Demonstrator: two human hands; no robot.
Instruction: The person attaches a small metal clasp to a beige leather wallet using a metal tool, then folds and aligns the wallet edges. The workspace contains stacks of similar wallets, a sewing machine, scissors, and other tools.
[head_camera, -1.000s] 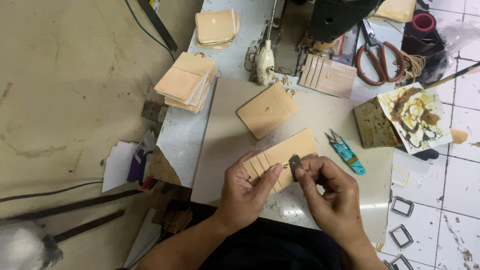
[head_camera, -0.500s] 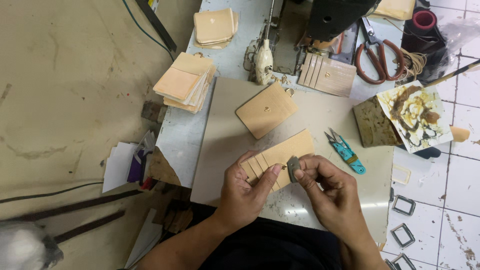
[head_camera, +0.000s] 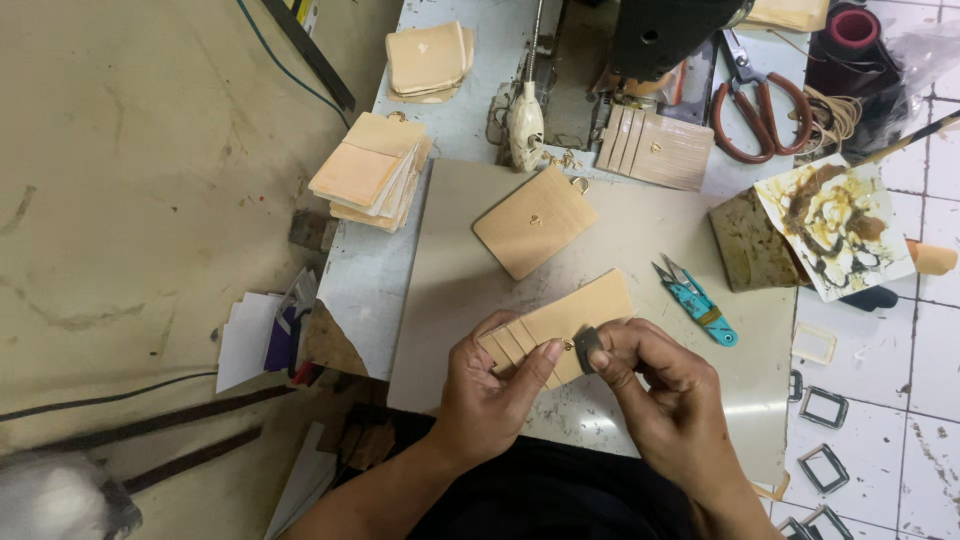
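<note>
My left hand (head_camera: 490, 395) grips the near end of a tan leather piece with stepped card slots (head_camera: 560, 322), thumb pressed on its front. My right hand (head_camera: 665, 395) pinches a small dark flat tool (head_camera: 588, 348) against the piece's lower edge, right beside a small gold fitting. Both hands hover just above a beige work board (head_camera: 455, 290). A finished tan leather panel with a gold stud and ring (head_camera: 535, 220) lies on the board just beyond.
Teal thread snips (head_camera: 697, 300) lie right of the piece. Stacks of tan panels (head_camera: 370, 172) (head_camera: 427, 62) sit at the left, a ribbed panel (head_camera: 656, 150) and red-handled scissors (head_camera: 757, 105) by the sewing machine (head_camera: 660, 35). A glue-stained paper (head_camera: 838, 225) and metal buckles (head_camera: 825, 408) lie right.
My right hand with the dark tool has shifted slightly along the piece's lower edge. The left hand keeps its grip; the leather piece stays almost in place.
</note>
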